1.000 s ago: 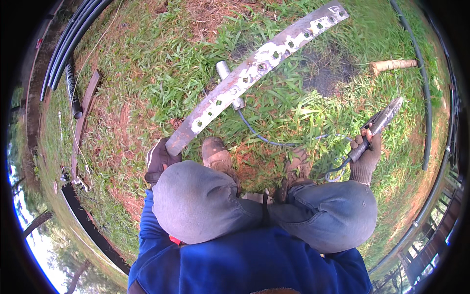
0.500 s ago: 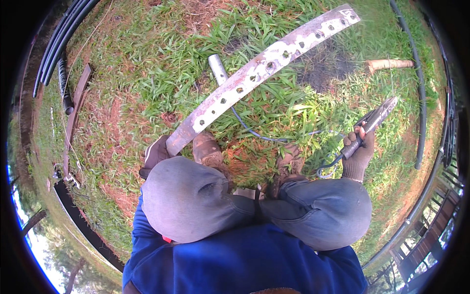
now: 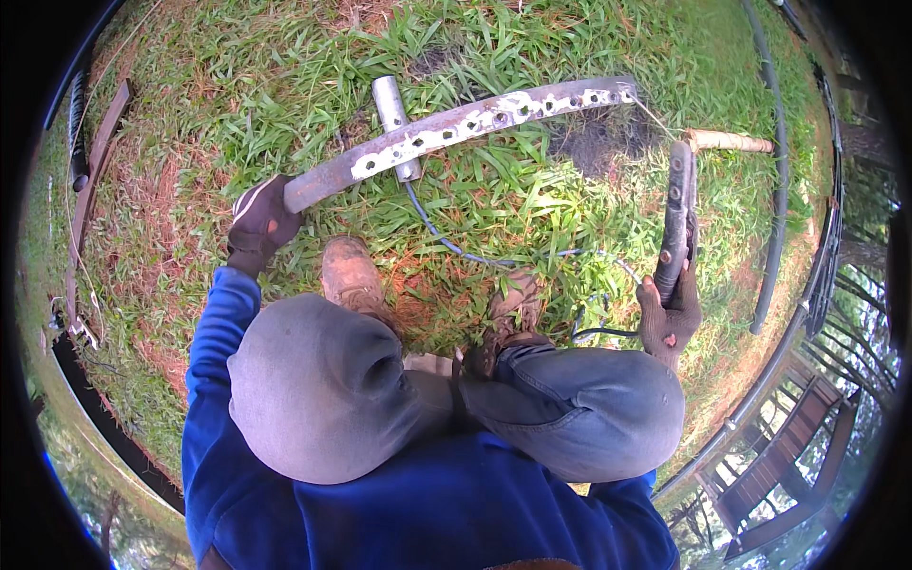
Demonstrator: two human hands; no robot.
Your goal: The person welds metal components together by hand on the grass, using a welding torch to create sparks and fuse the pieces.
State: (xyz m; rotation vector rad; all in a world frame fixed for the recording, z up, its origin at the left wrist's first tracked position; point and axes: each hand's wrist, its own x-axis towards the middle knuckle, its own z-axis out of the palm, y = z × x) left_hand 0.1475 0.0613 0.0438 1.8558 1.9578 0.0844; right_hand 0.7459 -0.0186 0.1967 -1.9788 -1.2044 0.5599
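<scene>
The left hand [image 3: 262,222] grips the bar [image 3: 461,122]. Right of the bar, the right hand [image 3: 668,318] grips a tool [image 3: 676,204]. Holes [image 3: 418,142] already dot the bar; I can't tell what is left.

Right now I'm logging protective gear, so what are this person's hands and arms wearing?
The left hand wears a dark glove with pale striping; the right hand wears a brownish knit glove. The left sleeve is blue.

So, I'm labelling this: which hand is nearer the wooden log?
Right: the right hand, holding a dark tool, is below the wooden log in the picture; the left hand is far left, holding the metal bar.
</scene>
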